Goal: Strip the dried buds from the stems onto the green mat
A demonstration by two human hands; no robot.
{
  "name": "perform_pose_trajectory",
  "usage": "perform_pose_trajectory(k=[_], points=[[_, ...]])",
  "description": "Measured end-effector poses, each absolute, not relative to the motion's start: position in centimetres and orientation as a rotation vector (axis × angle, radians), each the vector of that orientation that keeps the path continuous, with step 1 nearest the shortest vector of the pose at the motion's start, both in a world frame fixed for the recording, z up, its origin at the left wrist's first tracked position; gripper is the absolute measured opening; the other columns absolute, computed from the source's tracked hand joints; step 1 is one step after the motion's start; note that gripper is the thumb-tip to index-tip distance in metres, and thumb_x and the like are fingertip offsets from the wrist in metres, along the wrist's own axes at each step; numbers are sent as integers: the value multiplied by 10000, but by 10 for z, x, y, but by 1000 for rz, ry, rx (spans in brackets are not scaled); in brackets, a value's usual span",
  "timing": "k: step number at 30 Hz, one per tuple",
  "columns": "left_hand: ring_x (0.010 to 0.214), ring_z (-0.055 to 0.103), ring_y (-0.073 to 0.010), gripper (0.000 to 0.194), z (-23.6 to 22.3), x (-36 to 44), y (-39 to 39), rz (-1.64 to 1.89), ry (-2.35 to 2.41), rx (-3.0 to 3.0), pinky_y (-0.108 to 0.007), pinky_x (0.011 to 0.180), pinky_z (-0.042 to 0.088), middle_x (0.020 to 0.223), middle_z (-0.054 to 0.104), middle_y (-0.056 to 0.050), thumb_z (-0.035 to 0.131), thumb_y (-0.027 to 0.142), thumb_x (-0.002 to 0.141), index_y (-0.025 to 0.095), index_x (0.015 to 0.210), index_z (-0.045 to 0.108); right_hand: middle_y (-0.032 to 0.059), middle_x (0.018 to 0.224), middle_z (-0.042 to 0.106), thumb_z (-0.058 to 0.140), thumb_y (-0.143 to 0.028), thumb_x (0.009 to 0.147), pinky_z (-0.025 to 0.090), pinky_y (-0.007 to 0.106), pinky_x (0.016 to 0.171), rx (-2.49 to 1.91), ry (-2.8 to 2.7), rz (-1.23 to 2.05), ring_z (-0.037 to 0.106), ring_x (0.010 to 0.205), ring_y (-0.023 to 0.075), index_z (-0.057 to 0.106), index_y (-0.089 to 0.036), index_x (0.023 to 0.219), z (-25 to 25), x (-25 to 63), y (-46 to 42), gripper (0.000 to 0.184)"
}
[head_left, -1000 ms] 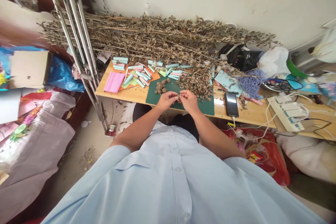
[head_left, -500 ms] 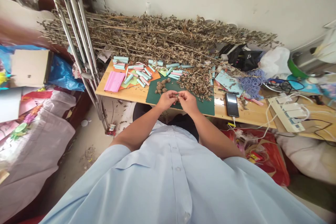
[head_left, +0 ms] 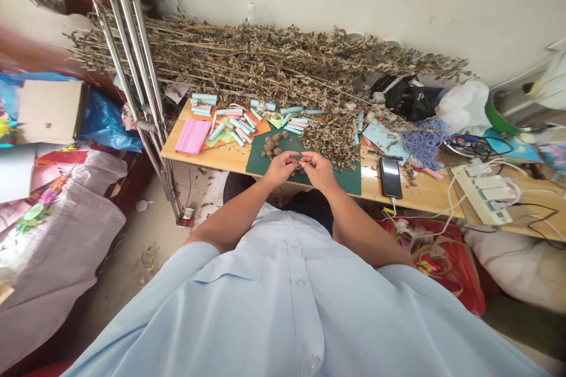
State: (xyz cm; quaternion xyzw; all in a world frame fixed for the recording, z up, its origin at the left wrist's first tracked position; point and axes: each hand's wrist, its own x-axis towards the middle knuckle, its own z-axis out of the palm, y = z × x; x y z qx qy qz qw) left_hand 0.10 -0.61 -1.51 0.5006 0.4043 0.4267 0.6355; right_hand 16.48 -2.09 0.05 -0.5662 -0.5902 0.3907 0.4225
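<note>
Green cutting mat (head_left: 255, 172) lies just under my left hand (head_left: 279, 168) and right hand (head_left: 319, 169), which have barely shifted in the last second. My fingers (head_left: 293, 159) are still pinched together from both sides on a small dried bit (head_left: 301, 162), too small to make out closely, held just above the mat. Beside them on the mat sit rounded dried clusters (head_left: 272, 146) and a heap of crumbled brown leaves (head_left: 331, 144), and the mat rests on the wooden surface (head_left: 207, 159)
</note>
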Motion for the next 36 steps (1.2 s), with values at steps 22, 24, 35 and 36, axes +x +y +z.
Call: perform_pose_trajectory(k=[22, 24, 35, 36], points=[[478, 501, -63, 237, -19, 9, -3, 1045, 1057, 1098, -205, 489, 357, 630, 566, 51, 625, 209, 830, 139, 1056, 611, 35, 908, 724, 672, -315, 774, 586, 398, 839, -1446, -1556, 933, 684, 819, 188, 668, -218, 1111, -7, 168, -22, 351], [483, 503, -62, 255, -18, 8, -4, 1036, 1043, 1117, -203, 497, 365, 628, 567, 54, 639, 220, 825, 137, 1063, 607, 31, 907, 722, 641, -307, 797, 591, 393, 827, -1455, -1561, 911, 687, 802, 185, 666, -226, 1123, -6, 167, -22, 337], [527, 567, -71, 350, -11, 5, -5, 974, 962, 1119, -223, 540, 437, 735, 620, 23, 659, 124, 738, 110, 1081, 590, 45, 953, 712, 663, -408, 793, 622, 376, 727, -1442, -1331, 1003, 701, 707, 181, 649, -225, 1105, -8, 161, -22, 363], [526, 565, -70, 351, -12, 5, -5, 977, 963, 1122, -222, 542, 438, 729, 615, 26, 658, 120, 735, 111, 1079, 593, 47, 956, 712, 664, -415, 793, 621, 379, 733, -1444, -1337, 1000, 701, 708, 181, 649, -224, 1106, -7, 161, -22, 367]])
